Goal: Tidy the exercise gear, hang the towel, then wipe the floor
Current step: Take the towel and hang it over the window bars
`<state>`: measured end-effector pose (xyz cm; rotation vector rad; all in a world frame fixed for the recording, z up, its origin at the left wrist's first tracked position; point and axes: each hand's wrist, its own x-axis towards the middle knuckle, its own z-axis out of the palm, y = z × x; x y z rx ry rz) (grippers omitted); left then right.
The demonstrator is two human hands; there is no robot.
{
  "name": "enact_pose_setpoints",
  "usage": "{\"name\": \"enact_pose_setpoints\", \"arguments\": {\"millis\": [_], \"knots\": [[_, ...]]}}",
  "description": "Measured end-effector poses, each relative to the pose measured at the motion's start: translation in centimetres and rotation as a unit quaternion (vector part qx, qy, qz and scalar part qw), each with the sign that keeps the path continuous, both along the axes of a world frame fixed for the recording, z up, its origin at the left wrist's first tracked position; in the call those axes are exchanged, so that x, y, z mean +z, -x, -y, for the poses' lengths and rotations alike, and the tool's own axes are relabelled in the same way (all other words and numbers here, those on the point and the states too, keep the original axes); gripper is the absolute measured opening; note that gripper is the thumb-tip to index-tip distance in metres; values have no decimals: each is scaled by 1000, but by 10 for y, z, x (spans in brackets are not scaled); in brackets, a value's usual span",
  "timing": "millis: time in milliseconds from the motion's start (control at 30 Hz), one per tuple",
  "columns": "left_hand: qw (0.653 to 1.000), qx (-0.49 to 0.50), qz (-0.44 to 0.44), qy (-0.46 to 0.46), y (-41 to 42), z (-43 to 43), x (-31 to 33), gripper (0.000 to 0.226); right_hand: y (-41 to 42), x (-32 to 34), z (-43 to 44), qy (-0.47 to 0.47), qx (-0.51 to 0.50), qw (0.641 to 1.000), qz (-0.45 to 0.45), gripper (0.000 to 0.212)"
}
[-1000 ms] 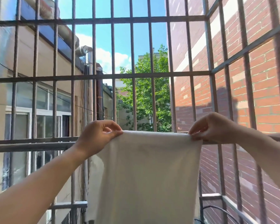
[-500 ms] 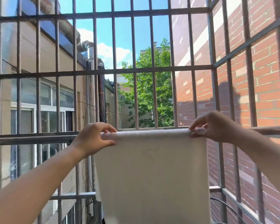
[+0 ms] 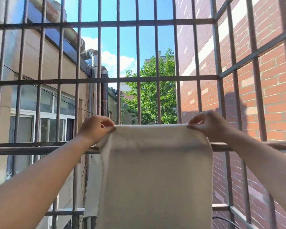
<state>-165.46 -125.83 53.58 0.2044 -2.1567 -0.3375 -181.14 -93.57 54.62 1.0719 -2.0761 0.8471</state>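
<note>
**Towel lifting off the rail**

The left hand (image 3: 96, 128) is pinching the towel (image 3: 155, 171) at its top-left corner between thumb and curled fingers. The right hand (image 3: 208, 126) is pinching the top-right. The fold, level with the rail (image 3: 40, 147) half a second ago, is now riding above it, so the hanging is probably being readjusted.

left arm: up from lower left | left hand (image 3: 96, 128): left of middle, pinches towel (image 3: 155, 171) top | right arm: up from lower right | right hand (image 3: 210, 126): right of middle, pinches towel top
</note>
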Motion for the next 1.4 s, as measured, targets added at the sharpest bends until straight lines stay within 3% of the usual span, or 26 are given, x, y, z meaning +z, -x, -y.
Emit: {"name": "enact_pose_setpoints", "arguments": {"millis": [167, 333, 500, 667, 833, 1033, 1200, 1400], "knots": [[995, -47, 89, 19, 9, -23, -10, 8, -4, -1, 16, -59, 14, 998, 35, 12], [989, -105, 86, 56, -6, -33, -29, 18, -29, -22, 22, -120, 84, 989, 30, 15], [990, -106, 76, 49, -17, -16, -36, 27, -23, -32, 19, -88, 81, 993, 16, 19], [993, -114, 33, 16, -10, -14, -28, 8, -22, -23, 27, -47, 78, 996, -20, 4], [996, -84, -4, 11, 12, -16, 9, 11, -4, 16, 44, -3, 52, 998, -45, 6], [986, -66, 151, 26, 21, -15, 1, 9, 7, 6, 48, -139, 20, 989, 55, 9], [987, -128, 89, 38, 2, -14, -21, 11, -12, -5, 33, -148, 66, 986, 49, 6], [979, -175, 105, 27, -18, -10, -30, 29, -35, -20, 23, -154, 58, 986, 40, 30]]}}
